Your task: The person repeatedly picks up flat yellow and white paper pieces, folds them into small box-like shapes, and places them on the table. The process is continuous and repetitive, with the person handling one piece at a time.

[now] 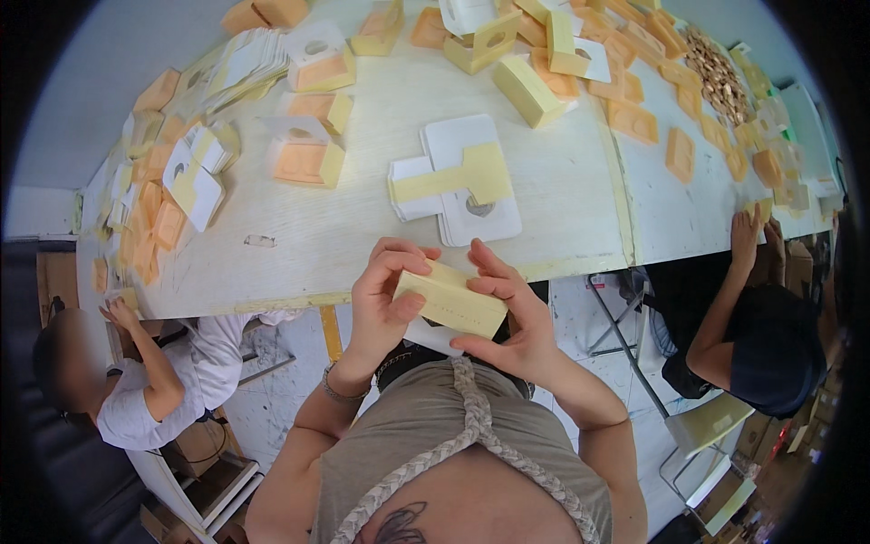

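Box: small pale-yellow cardboard box [450, 297], oblong with sharp folded edges and a matt, smooth face, held just below the picture's middle, in front of the person's chest and just off the near edge of the table.
Left hand: left hand [388, 292] clamps the box's left end, thumb on the near face and curled fingers over the top; a thin bracelet circles the wrist.
Right hand: right hand [507, 313] grips the box's right end, fingers spread along the far side and thumb under the lower edge; both hands are close together, joined only by the box.
Table: pale wood-grain table [317, 231], flat and slightly worn, stretching from 9 to 2 o'clock.
Flat blanks: stack of white die-cut card blanks [449, 204] with a round hole, a yellow strip lying across them, at 12 o'clock just beyond the hands.
Folded boxes: more yellow boxes [528, 91], some open with orange moulded trays [304, 161] inside, farther off at 11 to 1 o'clock.
Far heap: small round brownish pieces [716, 72] piled at 2 o'clock.
Others: a seated person in white [145, 390] at 8 o'clock and another in dark clothes [766, 344] at 3 o'clock, each with hands at the table edge.
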A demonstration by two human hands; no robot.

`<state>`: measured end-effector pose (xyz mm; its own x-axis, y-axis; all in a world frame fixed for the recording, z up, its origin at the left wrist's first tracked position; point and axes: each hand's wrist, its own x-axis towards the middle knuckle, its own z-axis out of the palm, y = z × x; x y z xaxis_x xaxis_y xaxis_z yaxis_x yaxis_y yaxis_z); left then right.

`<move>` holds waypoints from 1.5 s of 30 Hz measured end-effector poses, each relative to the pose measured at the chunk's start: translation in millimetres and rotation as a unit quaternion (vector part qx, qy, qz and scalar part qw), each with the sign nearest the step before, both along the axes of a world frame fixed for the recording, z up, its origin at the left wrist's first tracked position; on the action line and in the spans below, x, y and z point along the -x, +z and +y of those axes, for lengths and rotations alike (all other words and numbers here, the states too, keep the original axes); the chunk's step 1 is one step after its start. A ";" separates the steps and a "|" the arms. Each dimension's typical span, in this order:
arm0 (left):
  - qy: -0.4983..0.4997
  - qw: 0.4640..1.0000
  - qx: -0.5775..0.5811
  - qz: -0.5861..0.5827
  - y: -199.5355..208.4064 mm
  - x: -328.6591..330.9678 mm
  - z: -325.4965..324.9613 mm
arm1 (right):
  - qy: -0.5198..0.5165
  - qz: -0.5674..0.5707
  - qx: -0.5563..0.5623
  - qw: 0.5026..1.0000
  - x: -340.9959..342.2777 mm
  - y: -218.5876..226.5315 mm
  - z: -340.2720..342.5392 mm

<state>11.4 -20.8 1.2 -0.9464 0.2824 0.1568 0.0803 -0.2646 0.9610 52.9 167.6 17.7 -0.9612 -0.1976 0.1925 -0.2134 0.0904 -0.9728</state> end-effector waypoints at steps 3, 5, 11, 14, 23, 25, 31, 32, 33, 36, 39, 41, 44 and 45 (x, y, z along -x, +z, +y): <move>0.006 0.999 0.026 0.016 -11.7 -2.8 -2.3 | -0.029 0.070 -0.062 0.995 -0.4 -12.5 -2.0; -0.016 0.999 0.036 0.025 -22.8 -1.5 -8.7 | 0.004 0.137 -0.094 0.986 9.2 -13.4 0.3; 0.235 0.971 0.018 -0.039 -19.4 50.5 -12.7 | -0.140 -0.118 -0.101 0.978 138.5 14.5 42.3; 0.126 0.954 0.270 -0.036 -34.5 53.1 -6.0 | -0.199 -0.068 -0.260 0.942 170.8 -31.3 38.0; 0.143 0.938 0.315 0.034 -53.8 53.0 1.7 | -0.250 -0.135 -0.209 0.936 157.1 -42.6 43.9; 0.158 0.939 0.304 0.036 -53.1 55.7 -2.1 | -0.241 -0.159 -0.149 0.946 151.4 -41.1 53.7; 0.162 0.929 0.321 0.082 -42.7 73.8 5.3 | -0.175 -0.255 0.073 0.948 150.0 -54.2 71.6; 0.166 0.924 0.333 0.085 -42.6 76.5 6.1 | -0.207 -0.217 0.001 0.954 149.5 -52.4 71.5; 0.170 0.919 0.345 0.088 -41.9 78.6 6.8 | -0.238 -0.177 -0.072 0.952 147.4 -50.0 70.1; 0.161 0.903 0.384 0.109 -35.8 81.8 9.8 | -0.322 -0.056 -0.232 0.916 140.0 -41.3 60.7; 0.156 0.898 0.389 0.131 -40.7 83.9 14.2 | -0.383 -0.010 -0.232 0.894 135.8 -42.1 53.2; 0.154 0.895 0.398 0.130 -39.5 82.4 16.5 | -0.411 0.009 -0.170 0.896 134.4 -42.4 46.3; 0.158 0.894 0.397 0.135 -37.3 83.6 17.2 | -0.433 0.055 -0.065 0.897 131.9 -42.9 39.2; 0.161 0.894 0.395 0.138 -36.8 85.1 17.1 | -0.432 0.066 -0.041 0.898 133.7 -47.7 39.0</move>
<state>-73.7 -3.6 -35.6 -0.9546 0.1277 0.2690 0.2928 0.5671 0.7699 -80.8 206.5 -30.0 -0.7319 0.5930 0.3357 -0.1426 0.3484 -0.9264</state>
